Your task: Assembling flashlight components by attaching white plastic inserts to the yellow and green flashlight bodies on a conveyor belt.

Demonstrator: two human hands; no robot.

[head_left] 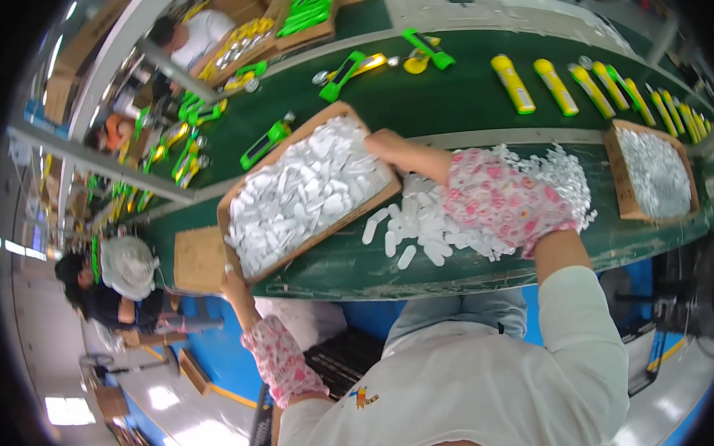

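Note:
A shallow cardboard box (325, 231) sits at a slant in front of me, heaped with flat white plastic pieces (300, 193). My left hand (235, 286) grips its near left corner, fingers partly hidden by the cardboard. At the opposite end, my right hand (387, 148) is closed over the right edge. Both forearms wear pink patterned sleeve covers. Loose white pieces (430, 229) lie on the green bench beneath my right forearm, just right of the box. Farther right is a pile of smaller white parts (566, 178), partly covered by that sleeve.
Another cardboard box (624, 181) of small silvery parts stands at the right. Yellow flashlight-like bodies (513, 85) and green-and-yellow ones (343, 76) lie on the green surface beyond a rail. A flat cardboard piece (199, 262) lies at left. Other people work at the far left.

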